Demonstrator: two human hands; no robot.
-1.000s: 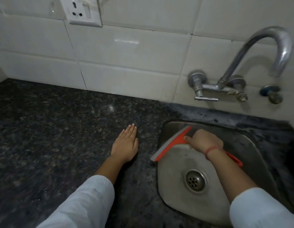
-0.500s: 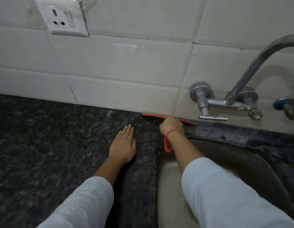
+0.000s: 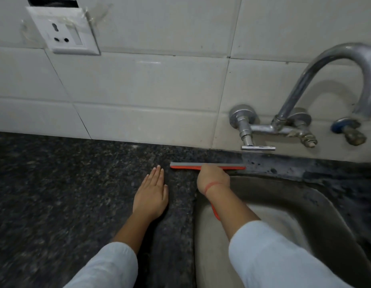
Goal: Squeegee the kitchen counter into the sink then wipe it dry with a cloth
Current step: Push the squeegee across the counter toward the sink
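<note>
Head view puts the squeegee [image 3: 186, 166] on the back strip of the bench [image 3: 66, 194], and my right grip [image 3: 213, 177] is clenched round its orange handle just behind the blade. The rest of the handle runs back toward me under the wrist and out over the sink [image 3: 263, 192].

What matters for the next stroke is how the blade lies. Its long axis runs left to right, parallel with the tiled wall [image 3: 149, 90] and near its foot, with the grey rubber edge on the far side. The basin sits on my side of the blade, so I judge the stroke to be a straight pull toward me. The blade straddles the sink's back left corner. Its right part stands behind the basin and would drop water straight in, while its left end overhangs plain bench. I expect that end will need angling rightward, or the water will only travel down the strip beside the rim.

My left grip [image 3: 151, 196] is released, lying palm down on the bench with straight fingers. It sits just left of the blade's left end, apart from it and holding nothing. The right grip is the one on the tool. I see no cloth, so drying is not yet begun.
</note>
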